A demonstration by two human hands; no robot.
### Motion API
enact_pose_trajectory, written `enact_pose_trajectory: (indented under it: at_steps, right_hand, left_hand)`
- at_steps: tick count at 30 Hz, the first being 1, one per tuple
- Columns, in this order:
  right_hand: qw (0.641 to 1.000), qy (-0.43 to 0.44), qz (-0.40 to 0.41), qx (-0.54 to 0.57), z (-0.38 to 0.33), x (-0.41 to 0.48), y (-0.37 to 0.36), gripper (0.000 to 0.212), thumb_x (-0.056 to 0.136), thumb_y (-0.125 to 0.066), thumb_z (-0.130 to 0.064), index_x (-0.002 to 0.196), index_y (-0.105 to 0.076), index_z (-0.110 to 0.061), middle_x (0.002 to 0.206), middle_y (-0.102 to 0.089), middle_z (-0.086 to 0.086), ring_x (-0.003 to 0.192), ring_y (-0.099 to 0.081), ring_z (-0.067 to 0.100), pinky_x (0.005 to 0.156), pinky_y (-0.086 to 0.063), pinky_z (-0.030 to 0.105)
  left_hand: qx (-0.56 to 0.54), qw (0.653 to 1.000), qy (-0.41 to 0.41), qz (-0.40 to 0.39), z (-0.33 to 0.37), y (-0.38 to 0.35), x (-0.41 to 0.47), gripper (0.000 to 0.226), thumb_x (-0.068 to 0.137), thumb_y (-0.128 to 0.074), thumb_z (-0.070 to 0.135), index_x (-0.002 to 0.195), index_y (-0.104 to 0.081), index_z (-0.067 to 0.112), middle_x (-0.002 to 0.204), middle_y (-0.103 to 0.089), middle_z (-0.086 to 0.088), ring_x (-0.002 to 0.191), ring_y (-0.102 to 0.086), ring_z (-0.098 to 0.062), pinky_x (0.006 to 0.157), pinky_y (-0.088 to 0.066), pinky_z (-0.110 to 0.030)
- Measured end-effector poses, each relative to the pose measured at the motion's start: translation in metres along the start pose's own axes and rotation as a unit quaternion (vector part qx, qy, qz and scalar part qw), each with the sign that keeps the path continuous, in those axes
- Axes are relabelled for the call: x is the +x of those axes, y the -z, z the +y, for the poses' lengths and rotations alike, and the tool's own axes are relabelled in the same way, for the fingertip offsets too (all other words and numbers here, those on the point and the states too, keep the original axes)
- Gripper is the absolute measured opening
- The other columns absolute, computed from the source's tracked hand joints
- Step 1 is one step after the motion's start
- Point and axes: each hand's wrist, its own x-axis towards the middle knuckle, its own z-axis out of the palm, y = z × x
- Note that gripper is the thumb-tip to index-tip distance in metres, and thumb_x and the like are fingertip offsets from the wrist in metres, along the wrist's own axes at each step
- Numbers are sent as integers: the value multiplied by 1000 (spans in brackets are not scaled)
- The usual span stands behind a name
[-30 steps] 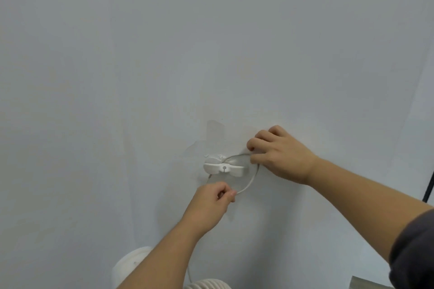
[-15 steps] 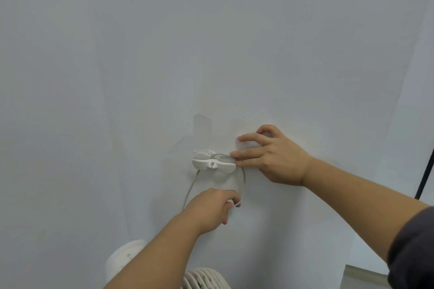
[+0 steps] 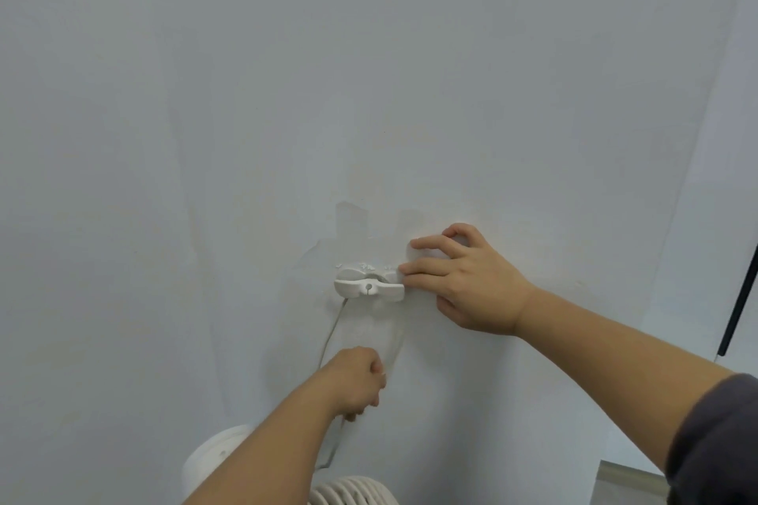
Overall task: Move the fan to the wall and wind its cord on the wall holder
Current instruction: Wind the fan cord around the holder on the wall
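A white cord holder [image 3: 368,288] is fixed to the pale wall. The thin white cord [image 3: 330,336] hangs from the holder's left end down to my left hand [image 3: 352,379], which is closed around it below the holder. My right hand [image 3: 467,283] rests flat on the wall with its fingertips touching the holder's right end, fingers spread. The white fan [image 3: 346,490] shows only as a grille top and a rounded part [image 3: 213,459] at the bottom edge, partly hidden by my left forearm.
The wall [image 3: 369,74] fills almost the whole view. A dark vertical pole [image 3: 738,299] stands at the right edge. A grey strip of baseboard or ledge [image 3: 627,482] shows at the bottom right.
My left hand has pulled the cord downward, drawing the loop around the holder tighter. My right hand opened from a curled grip and now lies flat against the holder's right end.
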Motion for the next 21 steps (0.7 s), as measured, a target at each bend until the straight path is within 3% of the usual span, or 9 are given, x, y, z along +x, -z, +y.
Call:
enact_pose_trajectory:
  at_steps: [2, 5, 8, 10, 12, 17, 21]
  right_hand:
    - [1000, -16, 11, 12, -9, 3, -5, 39, 82, -46, -19, 117, -62, -27, 111, -64, -12, 112, -56, 18, 96, -31, 38]
    - [999, -35, 23, 21, -23, 11, -10, 31, 91, -45, -25, 116, -63, -27, 98, -64, -8, 96, -58, 19, 85, -33, 35]
    - [997, -58, 38, 27, -26, 23, -11, 19, 92, -55, -28, 106, -67, -30, 92, -63, -7, 85, -58, 20, 77, -31, 34]
    - [997, -58, 36, 24, -25, 27, -11, 17, 90, -61, -27, 105, -68, -31, 91, -63, -7, 83, -57, 20, 74, -29, 33]
    - [998, -57, 29, 23, -25, 27, -11, 18, 90, -61, -29, 106, -68, -33, 95, -63, -9, 84, -57, 18, 74, -30, 33]
    - [996, -73, 11, 43, -28, 28, -8, 19, 91, -58, -31, 106, -67, -36, 101, -64, -11, 84, -57, 19, 73, -34, 35]
    - [995, -90, 1, 41, -31, 29, -5, 26, 88, -63, -29, 113, -65, -38, 101, -64, -11, 85, -57, 18, 73, -35, 35]
  left_hand:
    - [-99, 995, -10, -10, 2, 1, -1, 11, 92, -44, 10, 97, -52, 15, 87, -63, -7, 55, -53, -14, 51, -45, -23]
    - [-148, 987, -45, -46, 6, 1, 1, 24, 92, -50, 10, 112, -52, 23, 85, -54, 2, 72, -57, -12, 66, -46, -26]
    - [-207, 975, -78, -30, 15, -1, 4, 26, 94, -51, 11, 118, -53, 21, 84, -50, 3, 80, -56, -14, 72, -47, -27]
    - [-248, 964, -97, 0, 21, -1, 5, 16, 97, -49, 12, 108, -59, 17, 84, -52, 0, 76, -56, -14, 71, -48, -27]
    - [-263, 959, -101, 28, 21, 0, 6, 21, 99, -44, 14, 89, -62, 14, 76, -55, -2, 64, -54, -14, 65, -47, -28]
    - [-151, 983, -44, 96, 1, 6, 13, 30, 96, -44, 17, 69, -57, 14, 62, -52, -5, 45, -44, -17, 47, -40, -23]
    - [-89, 985, 2, 148, -13, 15, 16, 32, 92, -46, 20, 62, -55, 20, 64, -52, -2, 52, -47, -21, 57, -44, -28]
